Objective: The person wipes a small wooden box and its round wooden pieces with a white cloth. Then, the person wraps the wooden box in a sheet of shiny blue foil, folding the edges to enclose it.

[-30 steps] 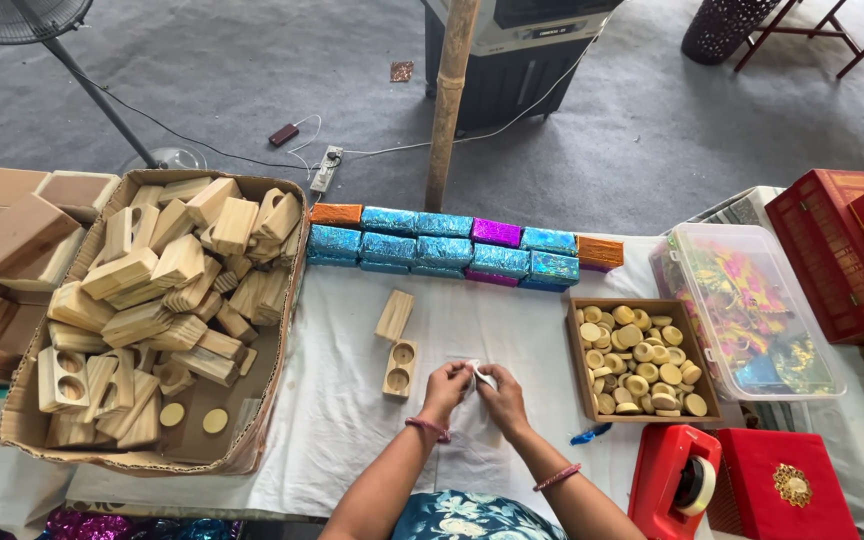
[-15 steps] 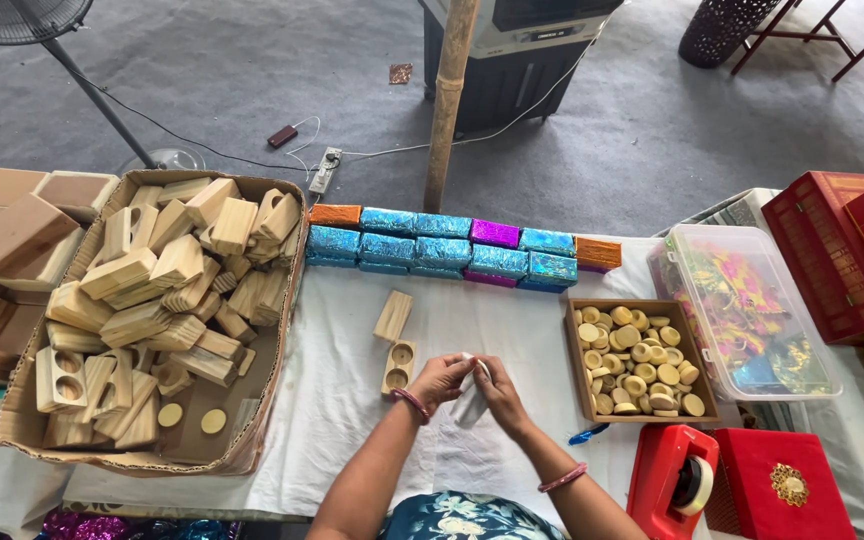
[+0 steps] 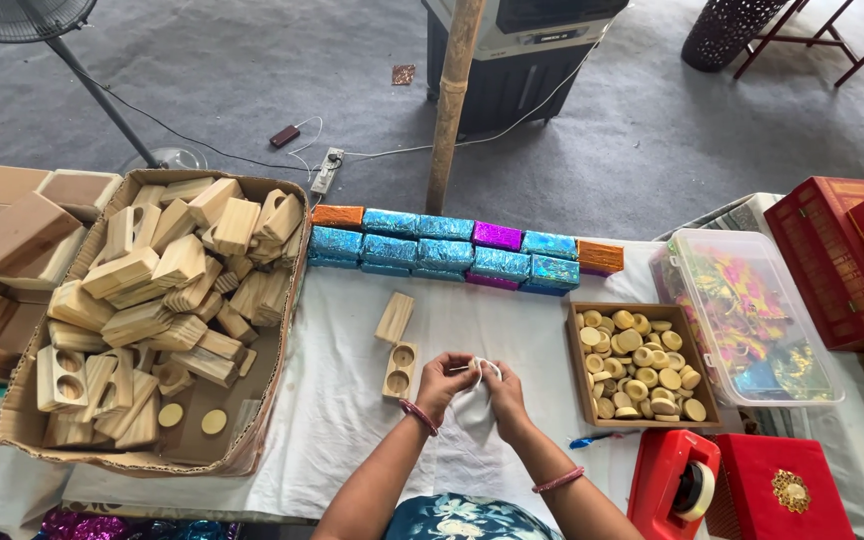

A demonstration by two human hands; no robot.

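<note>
My left hand (image 3: 444, 378) and my right hand (image 3: 502, 389) meet over the white tablecloth (image 3: 342, 400), both pinching a small white cloth pouch (image 3: 475, 408) that hangs down between them. Just left of my left hand lies a wooden block with two round holes (image 3: 399, 369), and a plain wooden lid piece (image 3: 393, 317) rests above it. To the right of my right hand stands a wooden tray of several round wooden discs (image 3: 640, 365).
A large cardboard box of wooden blocks (image 3: 152, 300) fills the left. Shiny foil-wrapped boxes (image 3: 452, 248) line the table's far edge. A clear plastic bin (image 3: 742, 320), red boxes (image 3: 832, 260), a red tape dispenser (image 3: 674, 485) and a blue pen (image 3: 600, 438) sit on the right.
The white pouch has been opened out and now hangs lower between my hands; both hands stay together near the two-hole block.
</note>
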